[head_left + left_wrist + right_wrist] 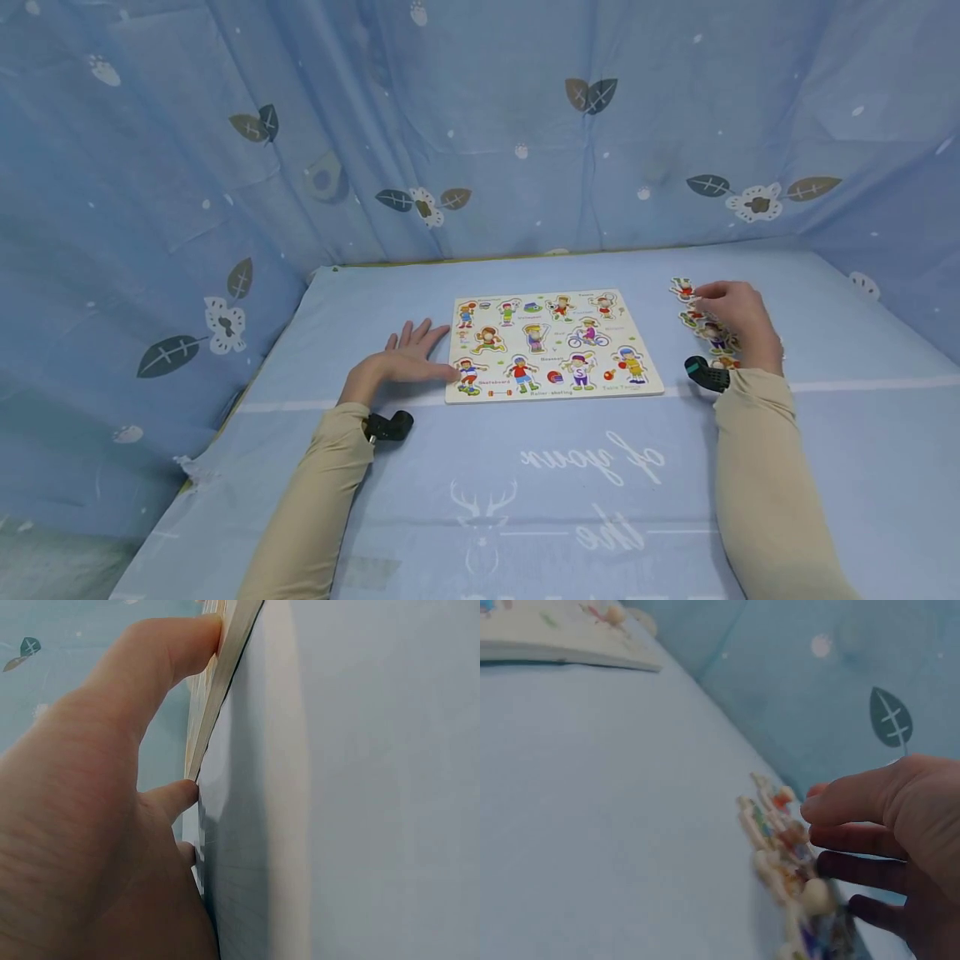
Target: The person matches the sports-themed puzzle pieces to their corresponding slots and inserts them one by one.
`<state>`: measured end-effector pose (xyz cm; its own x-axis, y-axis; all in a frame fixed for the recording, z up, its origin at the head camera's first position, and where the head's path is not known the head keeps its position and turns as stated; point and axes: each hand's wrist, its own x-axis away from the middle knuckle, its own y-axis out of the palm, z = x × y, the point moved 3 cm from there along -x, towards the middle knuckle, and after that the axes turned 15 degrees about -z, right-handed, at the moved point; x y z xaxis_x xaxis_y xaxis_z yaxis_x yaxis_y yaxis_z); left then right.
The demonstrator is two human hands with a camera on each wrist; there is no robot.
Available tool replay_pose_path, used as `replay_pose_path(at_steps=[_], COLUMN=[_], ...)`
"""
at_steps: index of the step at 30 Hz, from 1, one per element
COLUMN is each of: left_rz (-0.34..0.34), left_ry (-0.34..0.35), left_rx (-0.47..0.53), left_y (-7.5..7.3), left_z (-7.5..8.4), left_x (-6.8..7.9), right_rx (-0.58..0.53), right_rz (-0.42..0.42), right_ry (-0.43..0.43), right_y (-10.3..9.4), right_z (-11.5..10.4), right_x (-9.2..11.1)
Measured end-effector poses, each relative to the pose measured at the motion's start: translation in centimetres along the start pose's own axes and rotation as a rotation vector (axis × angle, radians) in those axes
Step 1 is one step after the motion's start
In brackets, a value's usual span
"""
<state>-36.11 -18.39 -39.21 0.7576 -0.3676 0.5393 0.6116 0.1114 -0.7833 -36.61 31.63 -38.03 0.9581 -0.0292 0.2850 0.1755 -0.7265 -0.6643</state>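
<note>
A flat wooden puzzle board (512,340) printed with children at sports lies near the table's middle. My left hand (405,358) is at its left side with the fingers spread. In the left wrist view, the thumb (161,656) presses near the board's edge, and another fingertip meets its side lower down. Off to the right, a cluster of cut-out figure pieces (716,335) with small round knobs lies on the cloth. Above them is my right hand (738,317). Its slightly bent fingers (855,806) hang beside the pieces in the right wrist view, with nothing pinched between thumb and fingers.
A pale blue cloth (555,500) with white lettering and a deer print covers the table. Blue patterned curtains (510,108) enclose the back and sides. Each wrist carries a small black camera (390,427).
</note>
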Motion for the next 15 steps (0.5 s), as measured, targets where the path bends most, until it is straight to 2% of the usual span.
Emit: replay_pose_path(at_steps=[15], left_rz=[0.003], left_ry=[0.005], left_rx=[0.010], left_y=[-0.06], left_z=[0.13], left_x=[0.23], right_rx=[0.052], right_rz=[0.013], right_ry=[0.006], right_y=[0.55], right_z=[0.59], right_x=[-1.11])
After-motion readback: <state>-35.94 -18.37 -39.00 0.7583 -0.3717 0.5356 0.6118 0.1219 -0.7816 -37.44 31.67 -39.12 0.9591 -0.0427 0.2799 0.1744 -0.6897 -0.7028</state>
